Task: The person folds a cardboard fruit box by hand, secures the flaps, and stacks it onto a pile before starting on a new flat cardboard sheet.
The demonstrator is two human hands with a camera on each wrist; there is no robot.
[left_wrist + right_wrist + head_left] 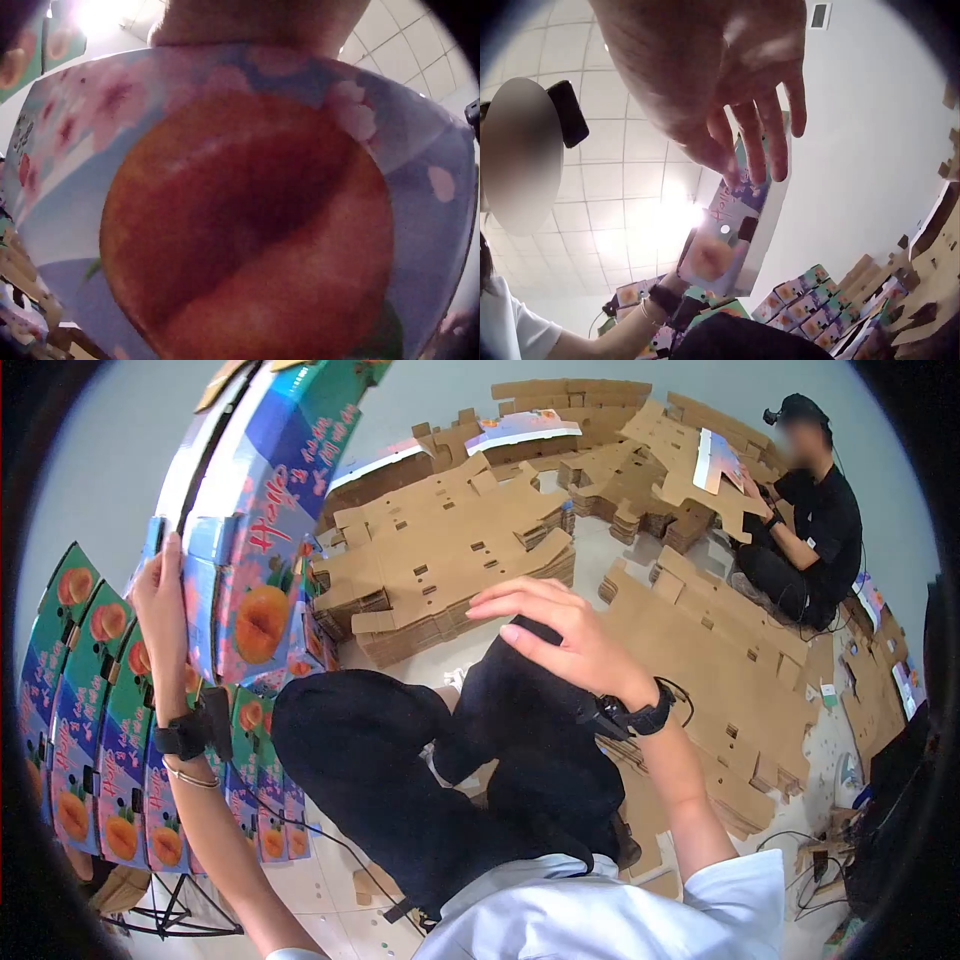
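A folded carton printed with a peach and red lettering [262, 550] stands raised at the upper left of the head view. My left hand [160, 600] grips it at its lower side edge. The carton's peach print [247, 225] fills most of the left wrist view, with only part of that hand showing above. My right hand [575, 630] is in the air over my knee, fingers extended and holding nothing. In the right wrist view, the right hand [735, 82] hangs loosely in front of the raised carton [716, 251], apart from it.
Finished peach cartons [110, 730] stand in rows at the left. Stacks of flat brown cardboard [440, 560] lie ahead, and more flat cardboard [700, 680] lies to the right. Another person [810, 520] sits at the far right, handling a cardboard sheet [690, 460].
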